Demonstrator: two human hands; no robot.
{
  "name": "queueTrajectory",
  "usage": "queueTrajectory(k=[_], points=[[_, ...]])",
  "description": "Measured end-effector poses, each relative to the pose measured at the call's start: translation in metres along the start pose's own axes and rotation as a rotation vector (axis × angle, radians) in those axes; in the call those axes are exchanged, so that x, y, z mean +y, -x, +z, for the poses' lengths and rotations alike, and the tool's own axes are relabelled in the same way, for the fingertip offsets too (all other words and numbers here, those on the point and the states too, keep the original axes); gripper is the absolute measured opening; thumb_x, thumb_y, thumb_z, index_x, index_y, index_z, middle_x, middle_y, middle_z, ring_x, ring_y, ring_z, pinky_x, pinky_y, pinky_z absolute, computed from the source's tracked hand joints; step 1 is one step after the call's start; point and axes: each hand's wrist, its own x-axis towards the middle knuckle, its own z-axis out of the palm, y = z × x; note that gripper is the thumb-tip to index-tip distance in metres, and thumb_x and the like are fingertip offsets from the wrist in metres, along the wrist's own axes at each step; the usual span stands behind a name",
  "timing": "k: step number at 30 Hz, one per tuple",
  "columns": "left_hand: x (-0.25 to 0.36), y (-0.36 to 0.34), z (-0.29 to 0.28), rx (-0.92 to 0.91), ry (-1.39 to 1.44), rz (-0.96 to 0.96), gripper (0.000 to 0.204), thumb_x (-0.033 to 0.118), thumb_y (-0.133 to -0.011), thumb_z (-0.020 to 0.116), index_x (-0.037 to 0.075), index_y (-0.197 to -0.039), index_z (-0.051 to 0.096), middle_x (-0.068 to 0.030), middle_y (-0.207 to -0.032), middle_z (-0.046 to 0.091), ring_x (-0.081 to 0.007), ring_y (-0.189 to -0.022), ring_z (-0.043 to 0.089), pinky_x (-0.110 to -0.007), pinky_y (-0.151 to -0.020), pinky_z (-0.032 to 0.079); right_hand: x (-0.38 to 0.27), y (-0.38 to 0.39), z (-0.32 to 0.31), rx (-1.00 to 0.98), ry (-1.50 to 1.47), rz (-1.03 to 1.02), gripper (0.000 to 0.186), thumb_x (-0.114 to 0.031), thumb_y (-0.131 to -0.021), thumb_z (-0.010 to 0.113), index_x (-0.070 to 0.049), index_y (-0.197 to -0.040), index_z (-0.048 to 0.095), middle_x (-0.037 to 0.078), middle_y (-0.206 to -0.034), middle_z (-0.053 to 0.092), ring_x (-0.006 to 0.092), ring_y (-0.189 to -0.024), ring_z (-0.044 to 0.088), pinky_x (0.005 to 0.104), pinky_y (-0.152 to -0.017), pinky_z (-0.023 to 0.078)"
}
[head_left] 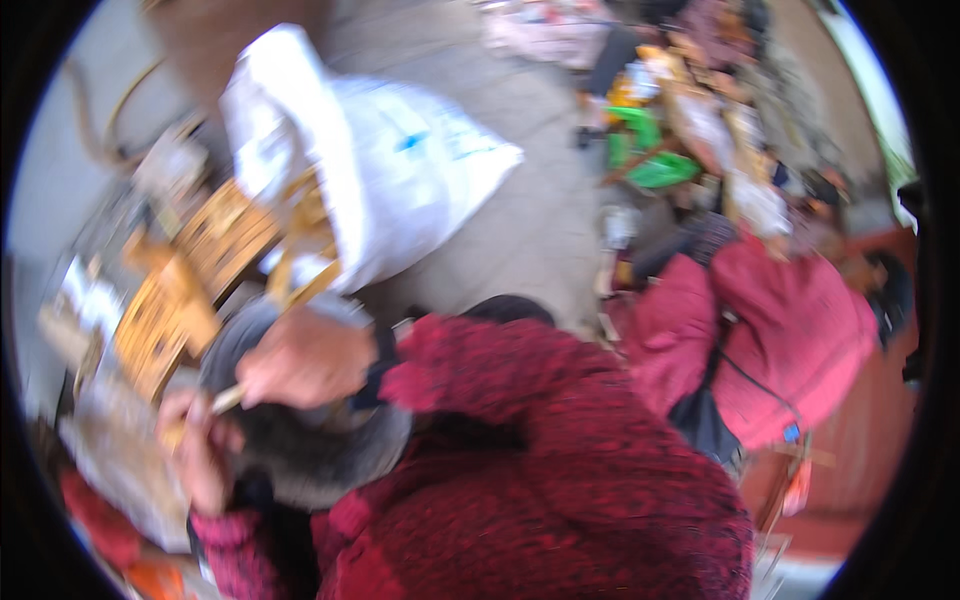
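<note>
Motion blur softens the whole picture. My right hand [310, 360] is closed around a short, pale, stick-like piece [228, 399], which pokes out toward my left hand. My left hand [203, 450] is just below and left of it, fingers bent in around the piece's other end, where a bit of tan shows. What the piece is I cannot make out. Beneath both hands sits a grey, rounded thing [325, 455], partly covered by my sleeve. Just beyond my right hand, tan strips [308, 225] stick out of the mouth of a white sack [400, 165].
Yellowish slatted wooden pieces [160, 330] lie left of my hands, near a clear plastic bag [120, 440]. At the right a person in a red jacket [790, 345] bends over. Past them spreads a heap of mixed items with a green plastic bag [650, 150]. Grey paving [540, 220] lies between.
</note>
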Motion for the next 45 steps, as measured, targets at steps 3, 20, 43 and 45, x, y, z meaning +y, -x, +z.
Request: queueTrajectory(k=[3,20,43,45], points=[[-0.003,-0.005,0.002,0.043,-0.015,-0.089,0.009,0.011,-0.093,0.059,0.003,-0.091,0.059,-0.0004,-0.062,0.048,-0.0090,-0.052,0.047,-0.025,-0.046,0.042,0.009,-0.004,-0.001,-0.114,0.127,0.199,0.015,-0.026,-0.090,0.062,-0.012,-0.085,0.062,0.010,-0.069,0.060,0.0302,-0.062,0.061,0.0380,-0.053,0.047],[-0.001,-0.137,-0.043,0.147,-0.312,0.092,0.006,0.010,-0.086,0.061,0.007,-0.083,0.065,-0.0053,-0.067,0.061,-0.0095,-0.058,0.055,-0.026,-0.050,0.046,0.091,-0.103,-0.010,-0.219,0.722,0.254,0.025,-0.027,-0.094,0.052,-0.005,-0.085,0.060,0.019,-0.070,0.063,0.0363,-0.068,0.065,0.0464,-0.060,0.050],[-0.016,-0.014,0.020,-0.506,0.247,-0.736,0.049,0.040,-0.099,0.051,-0.005,-0.118,0.056,-0.0065,-0.080,0.063,-0.0131,-0.066,0.059,-0.027,-0.064,0.051,-0.072,0.013,0.082,-0.296,-0.264,-0.117,0.016,-0.018,-0.083,0.068,-0.009,-0.082,0.055,0.003,-0.068,0.053,0.0221,-0.062,0.060,0.0364,-0.053,0.047],[-0.011,-0.016,0.013,-0.453,0.341,-0.694,0.035,0.029,-0.097,0.057,-0.003,-0.112,0.058,0.0013,-0.069,0.052,-0.0080,-0.058,0.049,-0.022,-0.053,0.043,-0.073,0.010,0.076,-0.244,-0.313,-0.042,0.016,-0.017,-0.082,0.069,-0.008,-0.083,0.056,0.004,-0.069,0.055,0.0227,-0.064,0.061,0.0358,-0.054,0.048]])
